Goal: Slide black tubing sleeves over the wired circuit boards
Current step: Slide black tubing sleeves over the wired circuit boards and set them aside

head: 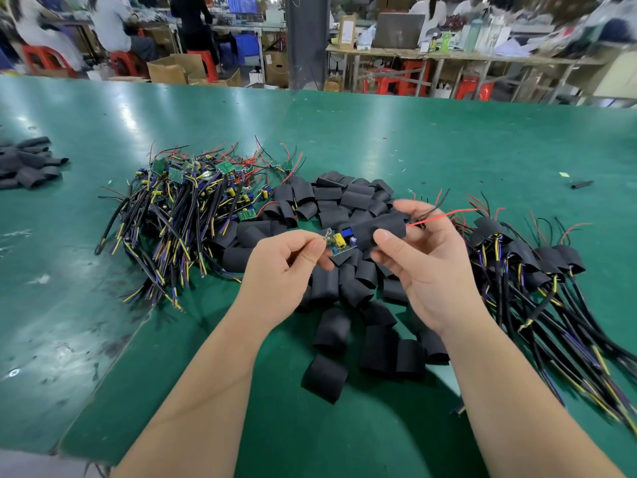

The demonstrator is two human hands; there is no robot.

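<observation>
A big green table [413, 139] holds everything. On the left lies a big messy heap of wired boards [179, 208], small green boards with black, yellow and purple wires. In the middle lies a heap of empty sleeves [344, 198], short black tubes, some flat and some puffed open. On the right lies a bunch of covered boards [517, 263], each with a black tube on it and long wires trailing toward the near edge. A smaller heap of tubes [27, 163] sits far off to the left.

Both hands are up over the middle heap. The right hand [424, 267] grips one sleeve [382, 225], with the thumb on the near side and the other fingers [410, 207] curled round the far side. The left hand [286, 270] pinches the left end of one board [341, 241] between thumb and first finger.

The board is partly inside the sleeve (the left part, with a yellow can-shaped bit and a blue bit, sticks out). A thin red wire [434, 217] and a black one poke out of the sleeve's right end.
</observation>
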